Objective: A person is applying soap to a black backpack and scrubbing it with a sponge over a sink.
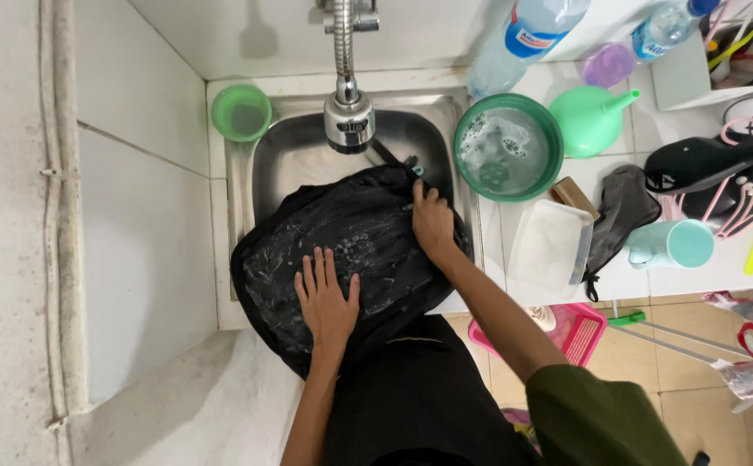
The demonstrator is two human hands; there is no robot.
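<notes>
Your left hand (326,298) presses flat, fingers spread, on the soapy black backpack (351,259) draped over the sink (260,164); your right hand (433,223) grips its far edge, steadying it.

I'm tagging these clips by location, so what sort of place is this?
Probably a small home kitchen or wash corner: a steel sink under a tap, tiled walls, and a counter crowded with a soapy green bowl, bottles and a cup. Both hands press a wet black bag over the sink.
</notes>
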